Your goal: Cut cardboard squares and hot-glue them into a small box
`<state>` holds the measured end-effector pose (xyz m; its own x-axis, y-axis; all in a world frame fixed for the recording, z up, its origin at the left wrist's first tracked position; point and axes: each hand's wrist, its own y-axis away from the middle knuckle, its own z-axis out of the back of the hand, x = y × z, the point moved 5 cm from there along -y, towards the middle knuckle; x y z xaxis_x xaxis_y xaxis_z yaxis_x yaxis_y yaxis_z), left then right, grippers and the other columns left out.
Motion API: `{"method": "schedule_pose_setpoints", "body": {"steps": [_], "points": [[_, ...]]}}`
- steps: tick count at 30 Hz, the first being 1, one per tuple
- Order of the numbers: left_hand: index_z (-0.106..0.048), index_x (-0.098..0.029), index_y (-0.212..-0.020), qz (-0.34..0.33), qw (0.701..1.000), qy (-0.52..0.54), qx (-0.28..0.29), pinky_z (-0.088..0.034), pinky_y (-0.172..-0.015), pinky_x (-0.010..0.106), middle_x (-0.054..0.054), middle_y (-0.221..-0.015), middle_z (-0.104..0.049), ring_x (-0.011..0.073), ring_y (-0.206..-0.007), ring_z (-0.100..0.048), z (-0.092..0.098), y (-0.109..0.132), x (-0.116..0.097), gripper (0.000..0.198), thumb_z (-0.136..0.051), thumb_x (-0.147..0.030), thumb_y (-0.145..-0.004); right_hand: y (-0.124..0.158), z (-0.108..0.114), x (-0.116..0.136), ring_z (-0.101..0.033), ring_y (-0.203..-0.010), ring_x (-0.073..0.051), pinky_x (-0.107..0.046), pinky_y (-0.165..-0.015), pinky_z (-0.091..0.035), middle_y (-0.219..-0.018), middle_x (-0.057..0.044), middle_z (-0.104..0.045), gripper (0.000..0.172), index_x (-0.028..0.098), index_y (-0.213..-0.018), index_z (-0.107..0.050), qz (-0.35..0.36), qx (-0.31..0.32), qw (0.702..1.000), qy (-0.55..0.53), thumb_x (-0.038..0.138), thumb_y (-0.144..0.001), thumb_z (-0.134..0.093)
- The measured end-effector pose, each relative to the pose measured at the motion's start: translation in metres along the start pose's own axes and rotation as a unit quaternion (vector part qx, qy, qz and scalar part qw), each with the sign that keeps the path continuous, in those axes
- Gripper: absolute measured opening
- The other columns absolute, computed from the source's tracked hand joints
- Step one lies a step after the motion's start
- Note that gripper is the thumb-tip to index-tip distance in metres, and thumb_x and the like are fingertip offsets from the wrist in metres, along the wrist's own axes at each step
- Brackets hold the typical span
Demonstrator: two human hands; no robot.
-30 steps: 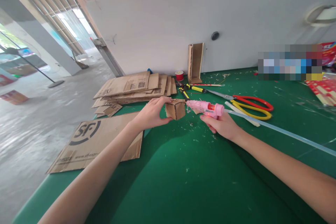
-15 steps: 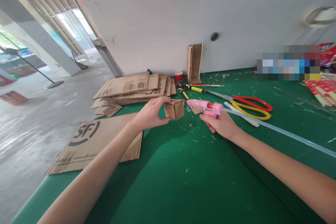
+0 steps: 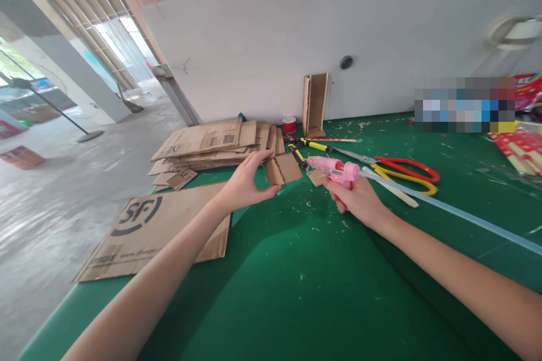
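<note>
My left hand point(image 3: 245, 183) pinches a small folded cardboard piece point(image 3: 284, 169) between thumb and fingers, holding it just above the green table point(image 3: 305, 282). My right hand point(image 3: 359, 203) grips a pink hot glue gun point(image 3: 334, 170) with a long clear glue stick point(image 3: 444, 208) trailing out behind it to the right. The gun's nozzle points left towards the cardboard piece and stops a little short of it. A small cardboard scrap point(image 3: 316, 177) lies on the table under the gun.
A large flat cardboard sheet point(image 3: 152, 231) lies at the table's left edge, with a stack of flattened boxes point(image 3: 215, 141) behind it. Red and yellow scissors point(image 3: 402, 172), yellow-handled pliers point(image 3: 305, 146), a red spool point(image 3: 289, 123) and an upright cardboard channel point(image 3: 315, 102) sit by the wall.
The cardboard piece has turned in my left hand so that a flat face now shows, and it sits slightly higher. The glue gun has shifted a little up and to the right.
</note>
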<state>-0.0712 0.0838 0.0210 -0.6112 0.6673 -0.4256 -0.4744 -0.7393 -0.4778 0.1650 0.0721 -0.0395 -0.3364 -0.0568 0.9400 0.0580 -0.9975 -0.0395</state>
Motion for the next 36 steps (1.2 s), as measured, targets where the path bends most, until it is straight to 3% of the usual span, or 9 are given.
{"method": "schedule_pose_setpoints", "body": {"steps": [3,5,9,13,18,23,27,30,36], "points": [[-0.046,-0.019,-0.123,0.06,0.992,0.112,-0.016,-0.043,-0.091,0.036,0.011,-0.119,-0.056,0.0243,-0.108,-0.054,-0.002,-0.002,0.007,0.059,-0.071,-0.037,-0.072,0.0,0.001,-0.001,-0.045,-0.035,-0.01,-0.024,-0.04,-0.034,-0.037,0.005,-0.046,0.036,0.02,-0.055,-0.049,0.002,-0.008,1.0,-0.018,0.043,-0.08,-0.059],[-0.05,-0.018,-0.116,0.104,0.968,0.226,-0.016,-0.045,-0.081,0.032,0.009,-0.109,-0.059,0.0219,-0.099,-0.056,-0.006,-0.004,0.012,0.052,-0.071,-0.038,-0.073,-0.001,0.001,-0.002,-0.045,-0.035,-0.01,-0.023,-0.04,-0.035,-0.04,0.005,-0.048,0.033,0.019,-0.057,-0.05,0.001,-0.012,0.999,-0.034,0.041,-0.08,-0.059],[-0.058,-0.017,-0.1,0.186,0.876,0.445,-0.012,-0.045,-0.07,0.028,0.003,-0.089,-0.06,0.014,-0.077,-0.056,-0.014,-0.005,0.015,0.037,-0.072,-0.038,-0.072,-0.003,0.001,-0.005,-0.046,-0.035,-0.009,-0.022,-0.038,-0.034,-0.042,0.005,-0.048,0.032,0.019,-0.057,-0.05,-0.008,-0.013,0.999,-0.045,0.04,-0.079,-0.06],[-0.058,-0.02,-0.102,0.286,0.77,0.569,-0.024,-0.047,-0.067,0.028,0.001,-0.087,-0.062,0.0133,-0.072,-0.06,-0.021,-0.001,0.017,0.043,-0.077,-0.035,-0.067,-0.002,0.0,-0.006,-0.047,-0.035,-0.009,-0.022,-0.038,-0.035,-0.043,0.005,-0.049,0.033,0.019,-0.058,-0.051,-0.003,-0.016,0.999,-0.047,0.042,-0.08,-0.06],[-0.056,-0.019,-0.085,0.364,0.702,0.613,0.001,-0.047,-0.062,0.026,-0.002,-0.064,-0.06,0.0183,-0.07,-0.066,-0.028,0.002,0.017,0.037,-0.078,-0.041,-0.064,0.0,0.006,-0.001,-0.046,-0.036,-0.009,-0.023,-0.038,-0.036,-0.044,0.004,-0.048,0.034,0.019,-0.059,-0.049,0.032,-0.057,0.996,-0.068,0.043,-0.081,-0.06],[-0.057,-0.017,-0.088,0.377,0.7,0.607,-0.001,-0.047,-0.061,0.026,0.002,-0.069,-0.064,0.0178,-0.071,-0.066,-0.029,0.003,0.018,0.038,-0.078,-0.039,-0.065,0.006,0.012,0.008,-0.047,-0.038,-0.01,-0.023,-0.04,-0.038,-0.045,0.006,-0.048,0.021,0.019,-0.075,-0.054,0.102,-0.1,0.987,-0.077,0.039,-0.083,-0.058],[-0.058,-0.016,-0.091,0.364,0.707,0.606,-0.002,-0.049,-0.066,0.028,0.004,-0.079,-0.068,0.0157,-0.069,-0.065,-0.03,0.002,0.015,0.039,-0.079,-0.037,-0.065,0.012,0.01,0.014,-0.047,-0.04,-0.011,-0.025,-0.044,-0.04,-0.043,0.006,-0.047,0.023,0.02,-0.073,-0.053,0.132,-0.077,0.988,-0.035,0.04,-0.084,-0.055],[-0.058,-0.017,-0.089,0.357,0.707,0.61,-0.007,-0.05,-0.07,0.029,0.003,-0.082,-0.067,0.0138,-0.068,-0.064,-0.031,0.002,0.013,0.039,-0.081,-0.034,-0.063,0.016,0.007,0.012,-0.047,-0.042,-0.012,-0.026,-0.044,-0.04,-0.044,0.004,-0.047,0.029,0.02,-0.066,-0.052,0.113,-0.053,0.992,0.001,0.044,-0.082,-0.055],[-0.06,-0.017,-0.092,0.36,0.727,0.585,-0.004,-0.047,-0.067,0.026,0.003,-0.08,-0.066,0.012,-0.068,-0.062,-0.032,0.002,0.016,0.039,-0.079,-0.037,-0.064,0.02,0.003,0.01,-0.044,-0.044,-0.012,-0.026,-0.044,-0.037,-0.048,0.003,-0.047,0.031,0.02,-0.069,-0.054,0.119,-0.01,0.992,0.038,0.049,-0.082,-0.054]]}}
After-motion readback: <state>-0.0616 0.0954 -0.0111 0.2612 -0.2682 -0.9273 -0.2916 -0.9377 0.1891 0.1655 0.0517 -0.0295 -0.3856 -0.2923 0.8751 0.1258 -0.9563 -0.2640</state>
